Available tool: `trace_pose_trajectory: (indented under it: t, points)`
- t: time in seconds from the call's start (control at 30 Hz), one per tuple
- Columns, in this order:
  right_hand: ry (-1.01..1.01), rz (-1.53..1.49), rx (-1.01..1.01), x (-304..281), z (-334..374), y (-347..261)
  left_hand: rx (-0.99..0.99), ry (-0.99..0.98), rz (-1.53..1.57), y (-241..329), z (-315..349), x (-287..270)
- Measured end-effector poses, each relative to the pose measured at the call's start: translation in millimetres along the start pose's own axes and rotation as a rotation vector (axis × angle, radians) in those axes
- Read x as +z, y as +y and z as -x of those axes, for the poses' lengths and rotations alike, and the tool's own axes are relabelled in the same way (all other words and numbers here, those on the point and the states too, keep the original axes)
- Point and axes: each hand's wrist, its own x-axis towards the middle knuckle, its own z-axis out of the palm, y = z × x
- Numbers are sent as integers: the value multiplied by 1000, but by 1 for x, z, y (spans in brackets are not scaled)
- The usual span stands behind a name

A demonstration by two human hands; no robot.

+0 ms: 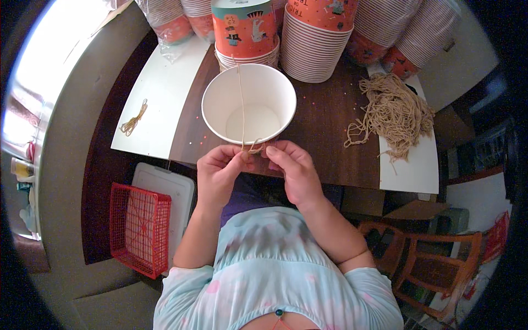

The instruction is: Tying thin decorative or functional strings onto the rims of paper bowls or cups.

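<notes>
A white paper bucket [258, 113] stands at the table's near edge, its open mouth tilted toward me. A thin tan cord [241, 102] runs across its mouth from the far rim to the near rim, where it forms a small loop. My left hand [223, 169] pinches the cord at the near rim, thumb against fingers. Just to the right, my right hand [294, 168] is closed at the same rim, its fingertips by the cord loop. What exactly lies between the right fingertips is partly hidden.
Tall stacks of orange-printed paper buckets [316, 52] line the table's far side, some wrapped in plastic. A heap of tan cords [399, 113] lies at the right, a small cord bundle [133, 118] at the left. Below left are a red basket [140, 228] and a white lid [181, 190].
</notes>
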Motion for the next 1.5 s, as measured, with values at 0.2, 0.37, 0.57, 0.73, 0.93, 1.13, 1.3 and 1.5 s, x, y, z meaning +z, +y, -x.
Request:
trace_pose_trajectory:
  t: [0.2, 0.37, 0.57, 0.73, 0.93, 1.13, 1.3, 1.5]
  points:
    - [-63, -57, 32, -1, -5, 5, 41, -17, 13, -3, -1, 2]
    - [-45, 104, -50, -6, 0, 8, 73, 22, 11, -7, -1, 3]
    - [75, 770, -489, -5, 5, -1, 75, 36, 2, -9, 0, 5]
    - [87, 930, -690, -1, -5, 4, 52, 26, 17, -7, 1, 9]
    - [-32, 636, -535, 5, -3, 4, 85, 68, -31, -7, 3, 8]
    - [-86, 102, -96, 11, -2, 6, 141, 129, -255, -3, 8, 13]
    - [-84, -191, 50, 9, -4, 12, 130, 135, -165, -7, 8, 13]
    - [-65, -123, 32, 9, -2, 10, 230, 172, -412, -5, 13, 17]
